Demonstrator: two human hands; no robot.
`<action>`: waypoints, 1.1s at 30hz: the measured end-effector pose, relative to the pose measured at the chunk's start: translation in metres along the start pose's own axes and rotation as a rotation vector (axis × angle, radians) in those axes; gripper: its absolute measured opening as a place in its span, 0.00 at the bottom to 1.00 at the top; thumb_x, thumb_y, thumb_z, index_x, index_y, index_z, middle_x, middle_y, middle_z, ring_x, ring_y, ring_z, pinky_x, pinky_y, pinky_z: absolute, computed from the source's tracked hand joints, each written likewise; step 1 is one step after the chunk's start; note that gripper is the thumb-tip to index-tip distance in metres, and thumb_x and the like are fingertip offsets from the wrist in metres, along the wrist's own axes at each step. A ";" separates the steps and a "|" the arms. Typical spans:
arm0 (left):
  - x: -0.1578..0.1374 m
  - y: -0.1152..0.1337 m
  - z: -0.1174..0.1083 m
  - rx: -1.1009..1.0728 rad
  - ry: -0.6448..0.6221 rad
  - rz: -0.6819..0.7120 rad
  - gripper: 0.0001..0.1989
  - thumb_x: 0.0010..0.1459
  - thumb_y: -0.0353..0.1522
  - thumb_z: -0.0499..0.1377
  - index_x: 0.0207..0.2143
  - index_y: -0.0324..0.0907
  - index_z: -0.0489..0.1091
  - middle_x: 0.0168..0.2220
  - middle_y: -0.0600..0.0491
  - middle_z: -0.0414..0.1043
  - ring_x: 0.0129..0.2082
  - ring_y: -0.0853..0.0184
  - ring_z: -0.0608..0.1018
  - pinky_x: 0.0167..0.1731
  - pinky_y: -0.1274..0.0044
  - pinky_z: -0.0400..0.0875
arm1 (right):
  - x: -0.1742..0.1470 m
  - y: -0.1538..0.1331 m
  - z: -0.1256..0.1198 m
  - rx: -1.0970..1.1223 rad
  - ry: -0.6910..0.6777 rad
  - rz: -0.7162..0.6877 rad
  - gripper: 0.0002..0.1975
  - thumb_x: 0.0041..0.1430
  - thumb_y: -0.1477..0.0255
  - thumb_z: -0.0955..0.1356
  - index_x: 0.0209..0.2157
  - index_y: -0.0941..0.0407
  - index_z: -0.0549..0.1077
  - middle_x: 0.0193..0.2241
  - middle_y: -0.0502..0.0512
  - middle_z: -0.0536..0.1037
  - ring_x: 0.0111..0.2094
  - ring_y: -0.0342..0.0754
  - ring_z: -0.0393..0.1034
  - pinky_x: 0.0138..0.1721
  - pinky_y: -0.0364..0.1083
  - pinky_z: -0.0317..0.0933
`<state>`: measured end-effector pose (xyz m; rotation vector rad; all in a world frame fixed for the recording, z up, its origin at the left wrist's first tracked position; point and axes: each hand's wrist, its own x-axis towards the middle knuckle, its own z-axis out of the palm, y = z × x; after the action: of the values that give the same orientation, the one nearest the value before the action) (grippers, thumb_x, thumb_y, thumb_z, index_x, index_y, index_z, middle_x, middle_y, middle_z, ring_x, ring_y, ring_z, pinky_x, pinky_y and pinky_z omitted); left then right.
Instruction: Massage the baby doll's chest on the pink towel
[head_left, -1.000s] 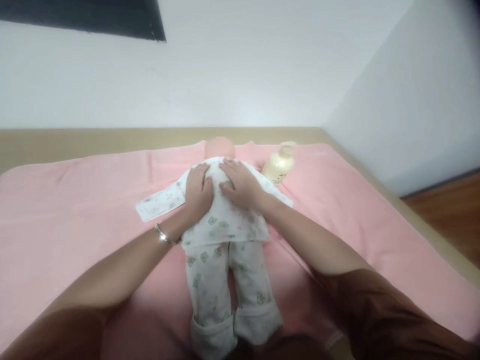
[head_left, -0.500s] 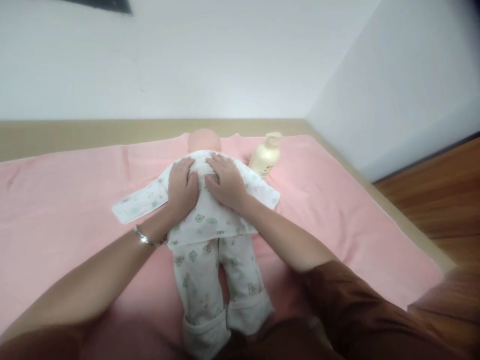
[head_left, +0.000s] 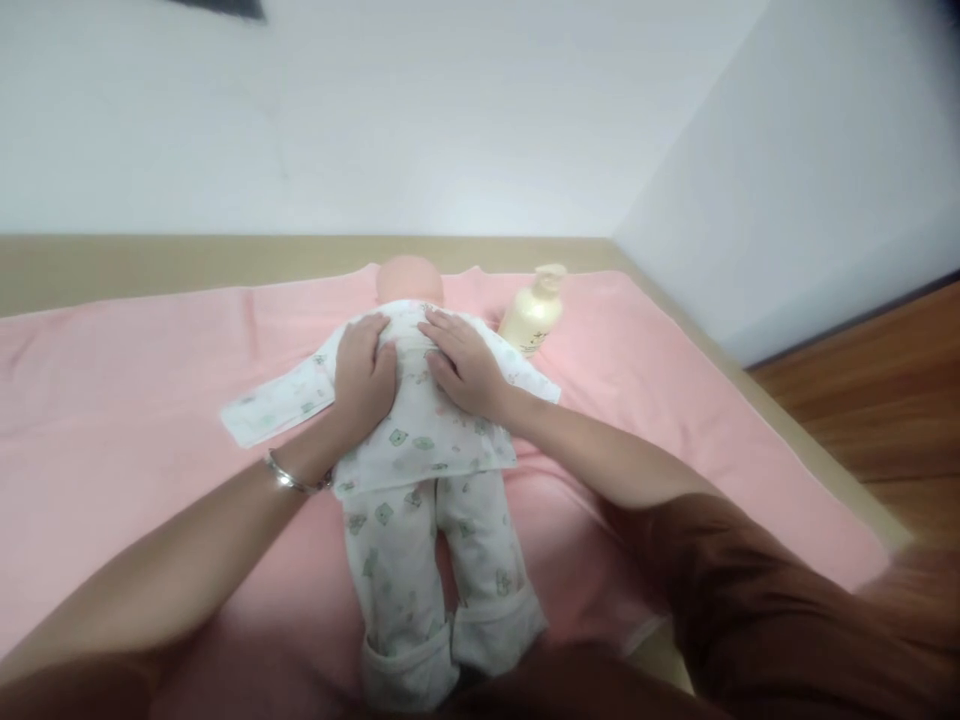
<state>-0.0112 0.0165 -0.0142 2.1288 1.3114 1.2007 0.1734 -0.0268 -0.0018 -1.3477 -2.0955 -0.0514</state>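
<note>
A baby doll (head_left: 409, 280) lies face down with the back of its bald head toward the wall. It wears a white long-sleeved top (head_left: 409, 440) with a green and grey print, and matching trousers (head_left: 401, 575) with wide cuffs. My left hand (head_left: 365, 370) rests flat on the left of the doll's upper back, thumb held away from the fingers. On the right of the upper back lies my right hand (head_left: 466, 365), its fingers stretched out and slightly spread. Both palms are hidden against the cloth. A silver bracelet (head_left: 289, 475) circles my left wrist.
A pale yellow pump bottle (head_left: 532, 312) stands beyond the doll's right sleeve. A pink cloth (head_left: 150, 400) covers the table (head_left: 300, 258), whose edge shows along the back and right. White walls (head_left: 450, 120) rise behind, and a wooden floor (head_left: 885, 400) lies at the right.
My right hand has slid a little outward to the right across the doll's back, and its forearm has shifted right. My left hand stays nearly where it was.
</note>
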 end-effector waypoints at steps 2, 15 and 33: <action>0.000 0.001 0.000 0.001 0.003 -0.001 0.21 0.64 0.37 0.47 0.55 0.40 0.68 0.59 0.44 0.71 0.60 0.56 0.70 0.66 0.59 0.62 | 0.001 0.004 -0.003 -0.037 -0.039 -0.071 0.27 0.69 0.64 0.54 0.61 0.63 0.68 0.64 0.65 0.68 0.67 0.54 0.59 0.69 0.59 0.53; -0.005 0.006 0.000 0.031 -0.011 -0.023 0.23 0.64 0.36 0.45 0.56 0.40 0.67 0.61 0.44 0.69 0.63 0.56 0.69 0.68 0.58 0.61 | -0.003 0.000 -0.006 0.065 -0.072 -0.015 0.27 0.67 0.65 0.57 0.63 0.60 0.67 0.67 0.63 0.64 0.70 0.55 0.53 0.71 0.63 0.49; 0.014 0.007 -0.009 0.120 -0.202 -0.109 0.29 0.66 0.41 0.46 0.63 0.36 0.63 0.68 0.40 0.60 0.70 0.51 0.60 0.71 0.54 0.52 | -0.019 -0.056 -0.016 -0.105 -0.103 0.061 0.29 0.69 0.67 0.57 0.65 0.69 0.62 0.66 0.76 0.62 0.69 0.67 0.53 0.67 0.68 0.54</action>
<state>-0.0117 0.0244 0.0022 2.1642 1.4176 0.8587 0.1400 -0.0749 0.0176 -1.5047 -2.1615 -0.0689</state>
